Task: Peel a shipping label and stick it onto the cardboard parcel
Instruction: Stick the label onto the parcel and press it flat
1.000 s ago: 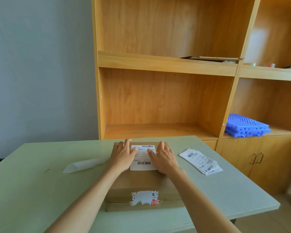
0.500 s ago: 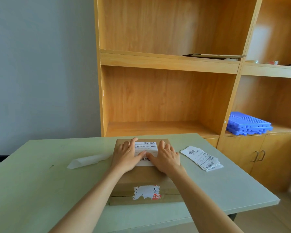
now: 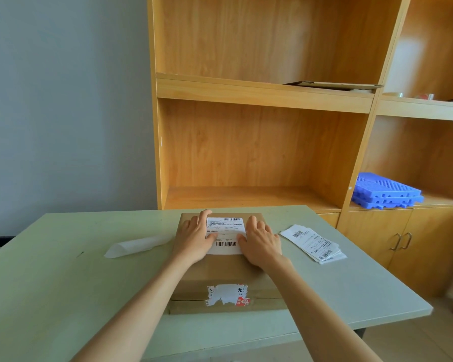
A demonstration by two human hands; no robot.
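Soft, even daylight fills the room, bright enough to read everything without harshness. A pale patch of light glows on the back panel of the upper right shelf. The arms cast only faint, diffuse shadows on the desk. The wide lens bows the shelf uprights outward toward the edges. Small print on the label stays illegible.

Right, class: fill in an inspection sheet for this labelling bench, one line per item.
Surface: pale green table, no spills seen.
Job's things: shipping label lies flat on cardboard parcel.
Clutter: peeled backing strip; stack of spare labels.
Grippers: left hand and right hand pressed flat on the label's edges.
Cables: nothing seen.
Surroundings: wooden shelving holding blue plastic trays.
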